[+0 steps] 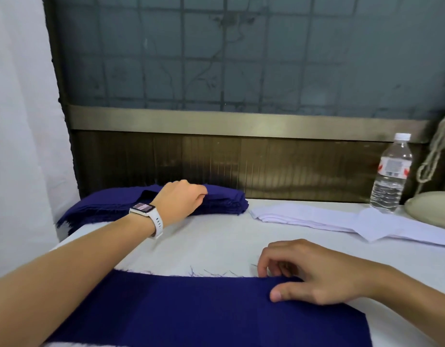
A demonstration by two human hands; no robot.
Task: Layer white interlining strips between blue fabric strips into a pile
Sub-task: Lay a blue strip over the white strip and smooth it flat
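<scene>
Fingers of the left hand (181, 199) curl onto the far stack of dark blue fabric strips (101, 206), gripping its top. Right hand (316, 271) pinches the near flat blue fabric strip (204, 309) at its far edge, thumb on top, fingers curled behind. White interlining strips (316, 219) lie far right, well apart, nr a clear plastic water bottle (389, 176).

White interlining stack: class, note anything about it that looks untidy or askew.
The white interlining stack is fanned out rather than squared. One piece lies turned across it, its corner poking past the stack's near edge.
</scene>
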